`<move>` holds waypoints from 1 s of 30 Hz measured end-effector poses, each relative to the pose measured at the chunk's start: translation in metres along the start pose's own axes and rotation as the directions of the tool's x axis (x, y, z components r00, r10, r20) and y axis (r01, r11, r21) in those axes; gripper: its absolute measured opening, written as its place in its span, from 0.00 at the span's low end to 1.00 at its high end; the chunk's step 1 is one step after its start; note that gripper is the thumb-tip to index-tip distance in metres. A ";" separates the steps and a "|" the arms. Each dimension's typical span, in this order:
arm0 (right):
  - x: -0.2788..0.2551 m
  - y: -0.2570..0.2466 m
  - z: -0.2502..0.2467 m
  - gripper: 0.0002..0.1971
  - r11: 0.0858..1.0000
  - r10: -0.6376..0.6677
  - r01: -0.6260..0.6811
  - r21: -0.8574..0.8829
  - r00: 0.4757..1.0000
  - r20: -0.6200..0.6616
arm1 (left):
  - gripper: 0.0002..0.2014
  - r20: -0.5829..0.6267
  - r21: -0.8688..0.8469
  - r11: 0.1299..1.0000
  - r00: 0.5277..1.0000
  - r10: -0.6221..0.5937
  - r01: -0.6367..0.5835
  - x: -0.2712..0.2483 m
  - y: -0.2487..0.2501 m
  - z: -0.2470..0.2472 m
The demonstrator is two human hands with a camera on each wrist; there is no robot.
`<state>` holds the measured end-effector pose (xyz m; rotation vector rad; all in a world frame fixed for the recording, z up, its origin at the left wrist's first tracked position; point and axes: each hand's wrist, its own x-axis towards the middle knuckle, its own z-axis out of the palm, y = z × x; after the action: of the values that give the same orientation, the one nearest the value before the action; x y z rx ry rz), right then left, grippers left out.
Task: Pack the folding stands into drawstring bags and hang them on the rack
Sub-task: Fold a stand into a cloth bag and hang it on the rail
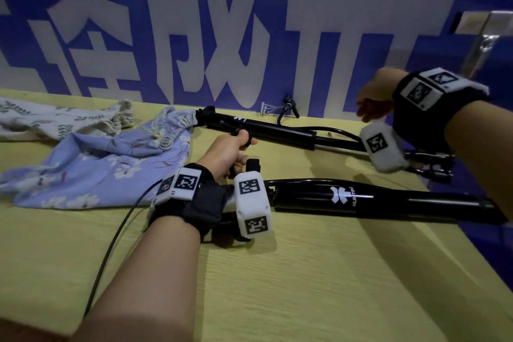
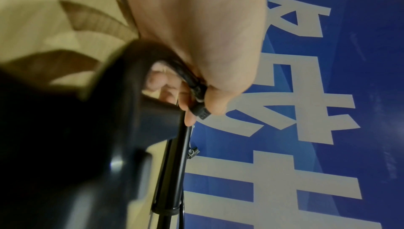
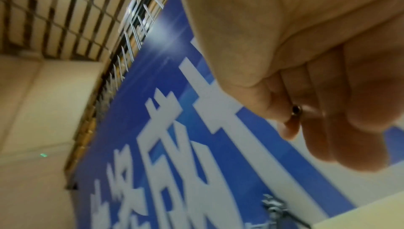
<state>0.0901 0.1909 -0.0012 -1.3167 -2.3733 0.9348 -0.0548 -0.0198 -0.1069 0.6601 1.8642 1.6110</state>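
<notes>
Black folding stand lower right on yellow table, left hand gripping its end, right hand upper right, fingers loosely curled, empty, blue floral drawstring bag left.

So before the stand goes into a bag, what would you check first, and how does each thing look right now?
1. Left hand has hold of the near stand: ok, its fingers curl round the stand's end.
2. Near stand folded up: ok, it looks collapsed into one black bundle.
3. Right hand free to help: ok, it is raised above the table and holds nothing.
4. Blue bag within reach: ok, it lies just left of the left hand.
5. Blue bag's mouth open: cannot tell, the cloth is crumpled.
6. Far stand out of the way: ok, it lies apart, near the wall.
</notes>
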 end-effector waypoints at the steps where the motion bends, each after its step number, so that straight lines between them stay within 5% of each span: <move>1: -0.014 -0.005 0.001 0.14 0.999 0.017 -0.018 0.033 1.000 0.024 | 0.15 -0.006 -0.010 1.000 1.000 0.003 -0.003 -0.002 0.002 0.001; 4: -0.055 -0.013 0.012 0.09 0.994 -0.096 0.093 0.059 0.993 0.068 | 0.09 -0.038 0.041 0.998 0.998 0.059 -0.057 -0.007 0.005 0.001; 12: -0.105 0.007 0.077 0.09 0.903 -0.214 0.093 0.419 0.944 0.252 | 0.25 -0.034 0.154 0.939 0.948 0.315 -0.307 -0.026 0.017 0.005; 21: -0.110 0.022 0.093 0.13 0.844 -0.325 0.207 0.495 0.931 0.165 | 0.12 -0.009 -0.099 0.930 0.935 0.354 -0.353 -0.040 0.029 0.012; 27: -0.113 0.022 0.099 0.12 0.828 -0.376 0.268 0.492 0.917 0.132 | 0.03 0.016 -0.044 0.937 0.938 0.347 -0.346 -0.045 0.027 0.019; 30: -0.112 0.020 0.102 0.11 0.811 -0.372 0.290 0.509 0.926 0.065 | 0.08 0.059 0.118 0.935 0.942 0.330 -0.335 -0.043 0.026 0.020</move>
<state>0.1128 0.0637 -0.0834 -0.6250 -2.1562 1.4462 -0.0103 -0.0325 -0.0789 1.1062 1.9148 1.6780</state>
